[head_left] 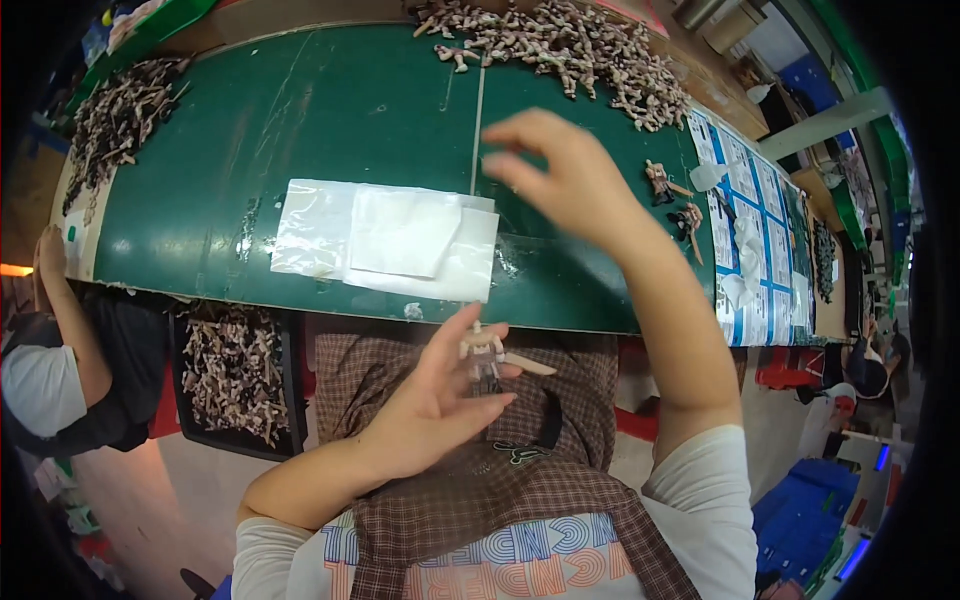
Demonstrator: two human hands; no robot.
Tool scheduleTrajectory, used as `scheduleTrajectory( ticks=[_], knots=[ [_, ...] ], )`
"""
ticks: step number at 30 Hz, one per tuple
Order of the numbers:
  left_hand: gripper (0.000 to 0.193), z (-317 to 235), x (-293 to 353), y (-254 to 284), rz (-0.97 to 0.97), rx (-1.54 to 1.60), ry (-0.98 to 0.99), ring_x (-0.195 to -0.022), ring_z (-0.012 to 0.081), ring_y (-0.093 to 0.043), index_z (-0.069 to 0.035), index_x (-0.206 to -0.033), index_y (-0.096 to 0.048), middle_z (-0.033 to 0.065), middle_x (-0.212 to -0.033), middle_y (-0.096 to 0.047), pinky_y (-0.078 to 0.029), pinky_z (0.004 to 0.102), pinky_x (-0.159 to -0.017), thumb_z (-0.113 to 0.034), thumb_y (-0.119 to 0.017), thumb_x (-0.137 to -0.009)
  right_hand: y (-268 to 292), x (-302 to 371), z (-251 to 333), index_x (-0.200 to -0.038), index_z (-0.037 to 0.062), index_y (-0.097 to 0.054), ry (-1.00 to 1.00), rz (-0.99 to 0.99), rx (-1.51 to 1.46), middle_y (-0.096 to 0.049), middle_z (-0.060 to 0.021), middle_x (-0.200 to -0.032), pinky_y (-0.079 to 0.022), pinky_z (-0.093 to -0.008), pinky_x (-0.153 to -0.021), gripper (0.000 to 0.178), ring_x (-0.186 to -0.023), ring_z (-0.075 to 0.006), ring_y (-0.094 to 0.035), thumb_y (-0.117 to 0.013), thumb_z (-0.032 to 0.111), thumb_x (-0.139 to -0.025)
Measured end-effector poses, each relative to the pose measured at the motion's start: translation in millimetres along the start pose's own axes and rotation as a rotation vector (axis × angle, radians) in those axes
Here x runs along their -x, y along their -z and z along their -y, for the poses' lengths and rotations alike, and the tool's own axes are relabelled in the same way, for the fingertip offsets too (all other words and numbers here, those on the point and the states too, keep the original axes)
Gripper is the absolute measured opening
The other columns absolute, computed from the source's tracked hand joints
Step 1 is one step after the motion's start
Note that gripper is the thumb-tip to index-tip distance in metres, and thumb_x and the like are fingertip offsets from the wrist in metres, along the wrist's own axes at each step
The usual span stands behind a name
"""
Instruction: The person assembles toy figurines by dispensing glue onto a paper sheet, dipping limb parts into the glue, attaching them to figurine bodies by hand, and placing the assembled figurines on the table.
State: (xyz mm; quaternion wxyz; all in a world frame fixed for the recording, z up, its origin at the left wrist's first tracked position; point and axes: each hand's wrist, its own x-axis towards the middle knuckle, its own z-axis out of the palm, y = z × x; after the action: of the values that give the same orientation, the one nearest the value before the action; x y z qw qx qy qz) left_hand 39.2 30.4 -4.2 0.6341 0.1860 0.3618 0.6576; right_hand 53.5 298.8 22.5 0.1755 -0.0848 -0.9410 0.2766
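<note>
My left hand (425,405) is closed around a small doll figure (484,352), just off the table's front edge and above my lap. The figure has a pale upper body and a greyish lower part, and one thin limb sticks out to the right. Raised over the green table (400,110), my right hand (560,175) has its thumb and index finger apart, with nothing visible between them. Below and left of that hand, a white sheet (405,235) lies on clear plastic bags (310,235) near the front edge.
Many similar figures form a heap (570,50) at the far edge. Darker pieces are piled (120,115) at far left. Two dressed figures (660,182) lie on the right beside a blue-and-white printed sheet (750,200). A black bin (240,375) of parts stands below, near a co-worker's arm (75,310).
</note>
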Motion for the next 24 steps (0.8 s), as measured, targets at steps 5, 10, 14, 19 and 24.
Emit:
scheduleTrajectory(
  ticks=[5, 10, 14, 19, 24],
  knots=[
    [0.079, 9, 11, 7, 0.017, -0.076, -0.029, -0.125, 0.0244, -0.045, -0.016, -0.153, -0.008, 0.0149, -0.149, -0.028, -0.044, 0.0381, -0.103, 0.014, -0.046, -0.091, -38, -95, -60, -0.107, 0.0084, -0.069, 0.018, -0.191, 0.395, -0.064, -0.0102, -0.110, -0.051, -0.0397, -0.085, 0.022, -0.097, -0.0314, -0.063, -0.060, 0.019, -0.089],
    [0.072, 6, 20, 17, 0.066, -0.096, 0.056, -0.125, 0.0237, -0.047, -0.012, -0.151, -0.014, 0.0151, -0.146, -0.030, -0.045, 0.0363, -0.101, 0.012, -0.046, -0.091, -70, -145, -60, -0.116, 0.0090, -0.060, -0.045, -0.107, 0.726, -0.062, -0.0145, -0.108, -0.053, -0.0436, -0.082, 0.031, -0.099, -0.0314, -0.064, -0.055, 0.008, -0.086],
    [0.070, 2, 26, 27, 0.070, -0.093, 0.092, -0.125, 0.0233, -0.048, -0.010, -0.150, -0.016, 0.0150, -0.143, -0.034, -0.045, 0.0340, -0.101, 0.011, -0.047, -0.092, -66, -140, -34, -0.108, 0.0068, -0.064, 0.101, 0.049, 0.815, -0.057, -0.0142, -0.111, -0.053, -0.0441, -0.080, 0.027, -0.097, -0.0315, -0.064, -0.053, 0.004, -0.083],
    [0.068, 1, 29, 41, 0.121, -0.075, 0.123, -0.126, 0.0231, -0.050, -0.009, -0.151, -0.016, 0.0158, -0.147, -0.034, -0.047, 0.0354, -0.101, 0.011, -0.046, -0.093, -47, -86, -16, -0.108, 0.0082, -0.067, 0.079, -0.016, 0.455, -0.057, -0.0106, -0.104, -0.052, -0.0366, -0.079, 0.027, -0.091, -0.0264, -0.062, -0.058, 0.006, -0.083],
    [0.067, 2, 28, 47, 0.170, -0.029, 0.145, -0.125, 0.0235, -0.051, -0.008, -0.151, -0.017, 0.0160, -0.146, -0.036, -0.047, 0.0357, -0.101, 0.010, -0.046, -0.094, -17, -6, -8, -0.112, 0.0065, -0.068, -0.182, -0.070, -0.011, -0.057, -0.0117, -0.103, -0.050, -0.0324, -0.072, 0.028, -0.084, -0.0226, -0.060, -0.064, 0.007, -0.084]
  ],
)
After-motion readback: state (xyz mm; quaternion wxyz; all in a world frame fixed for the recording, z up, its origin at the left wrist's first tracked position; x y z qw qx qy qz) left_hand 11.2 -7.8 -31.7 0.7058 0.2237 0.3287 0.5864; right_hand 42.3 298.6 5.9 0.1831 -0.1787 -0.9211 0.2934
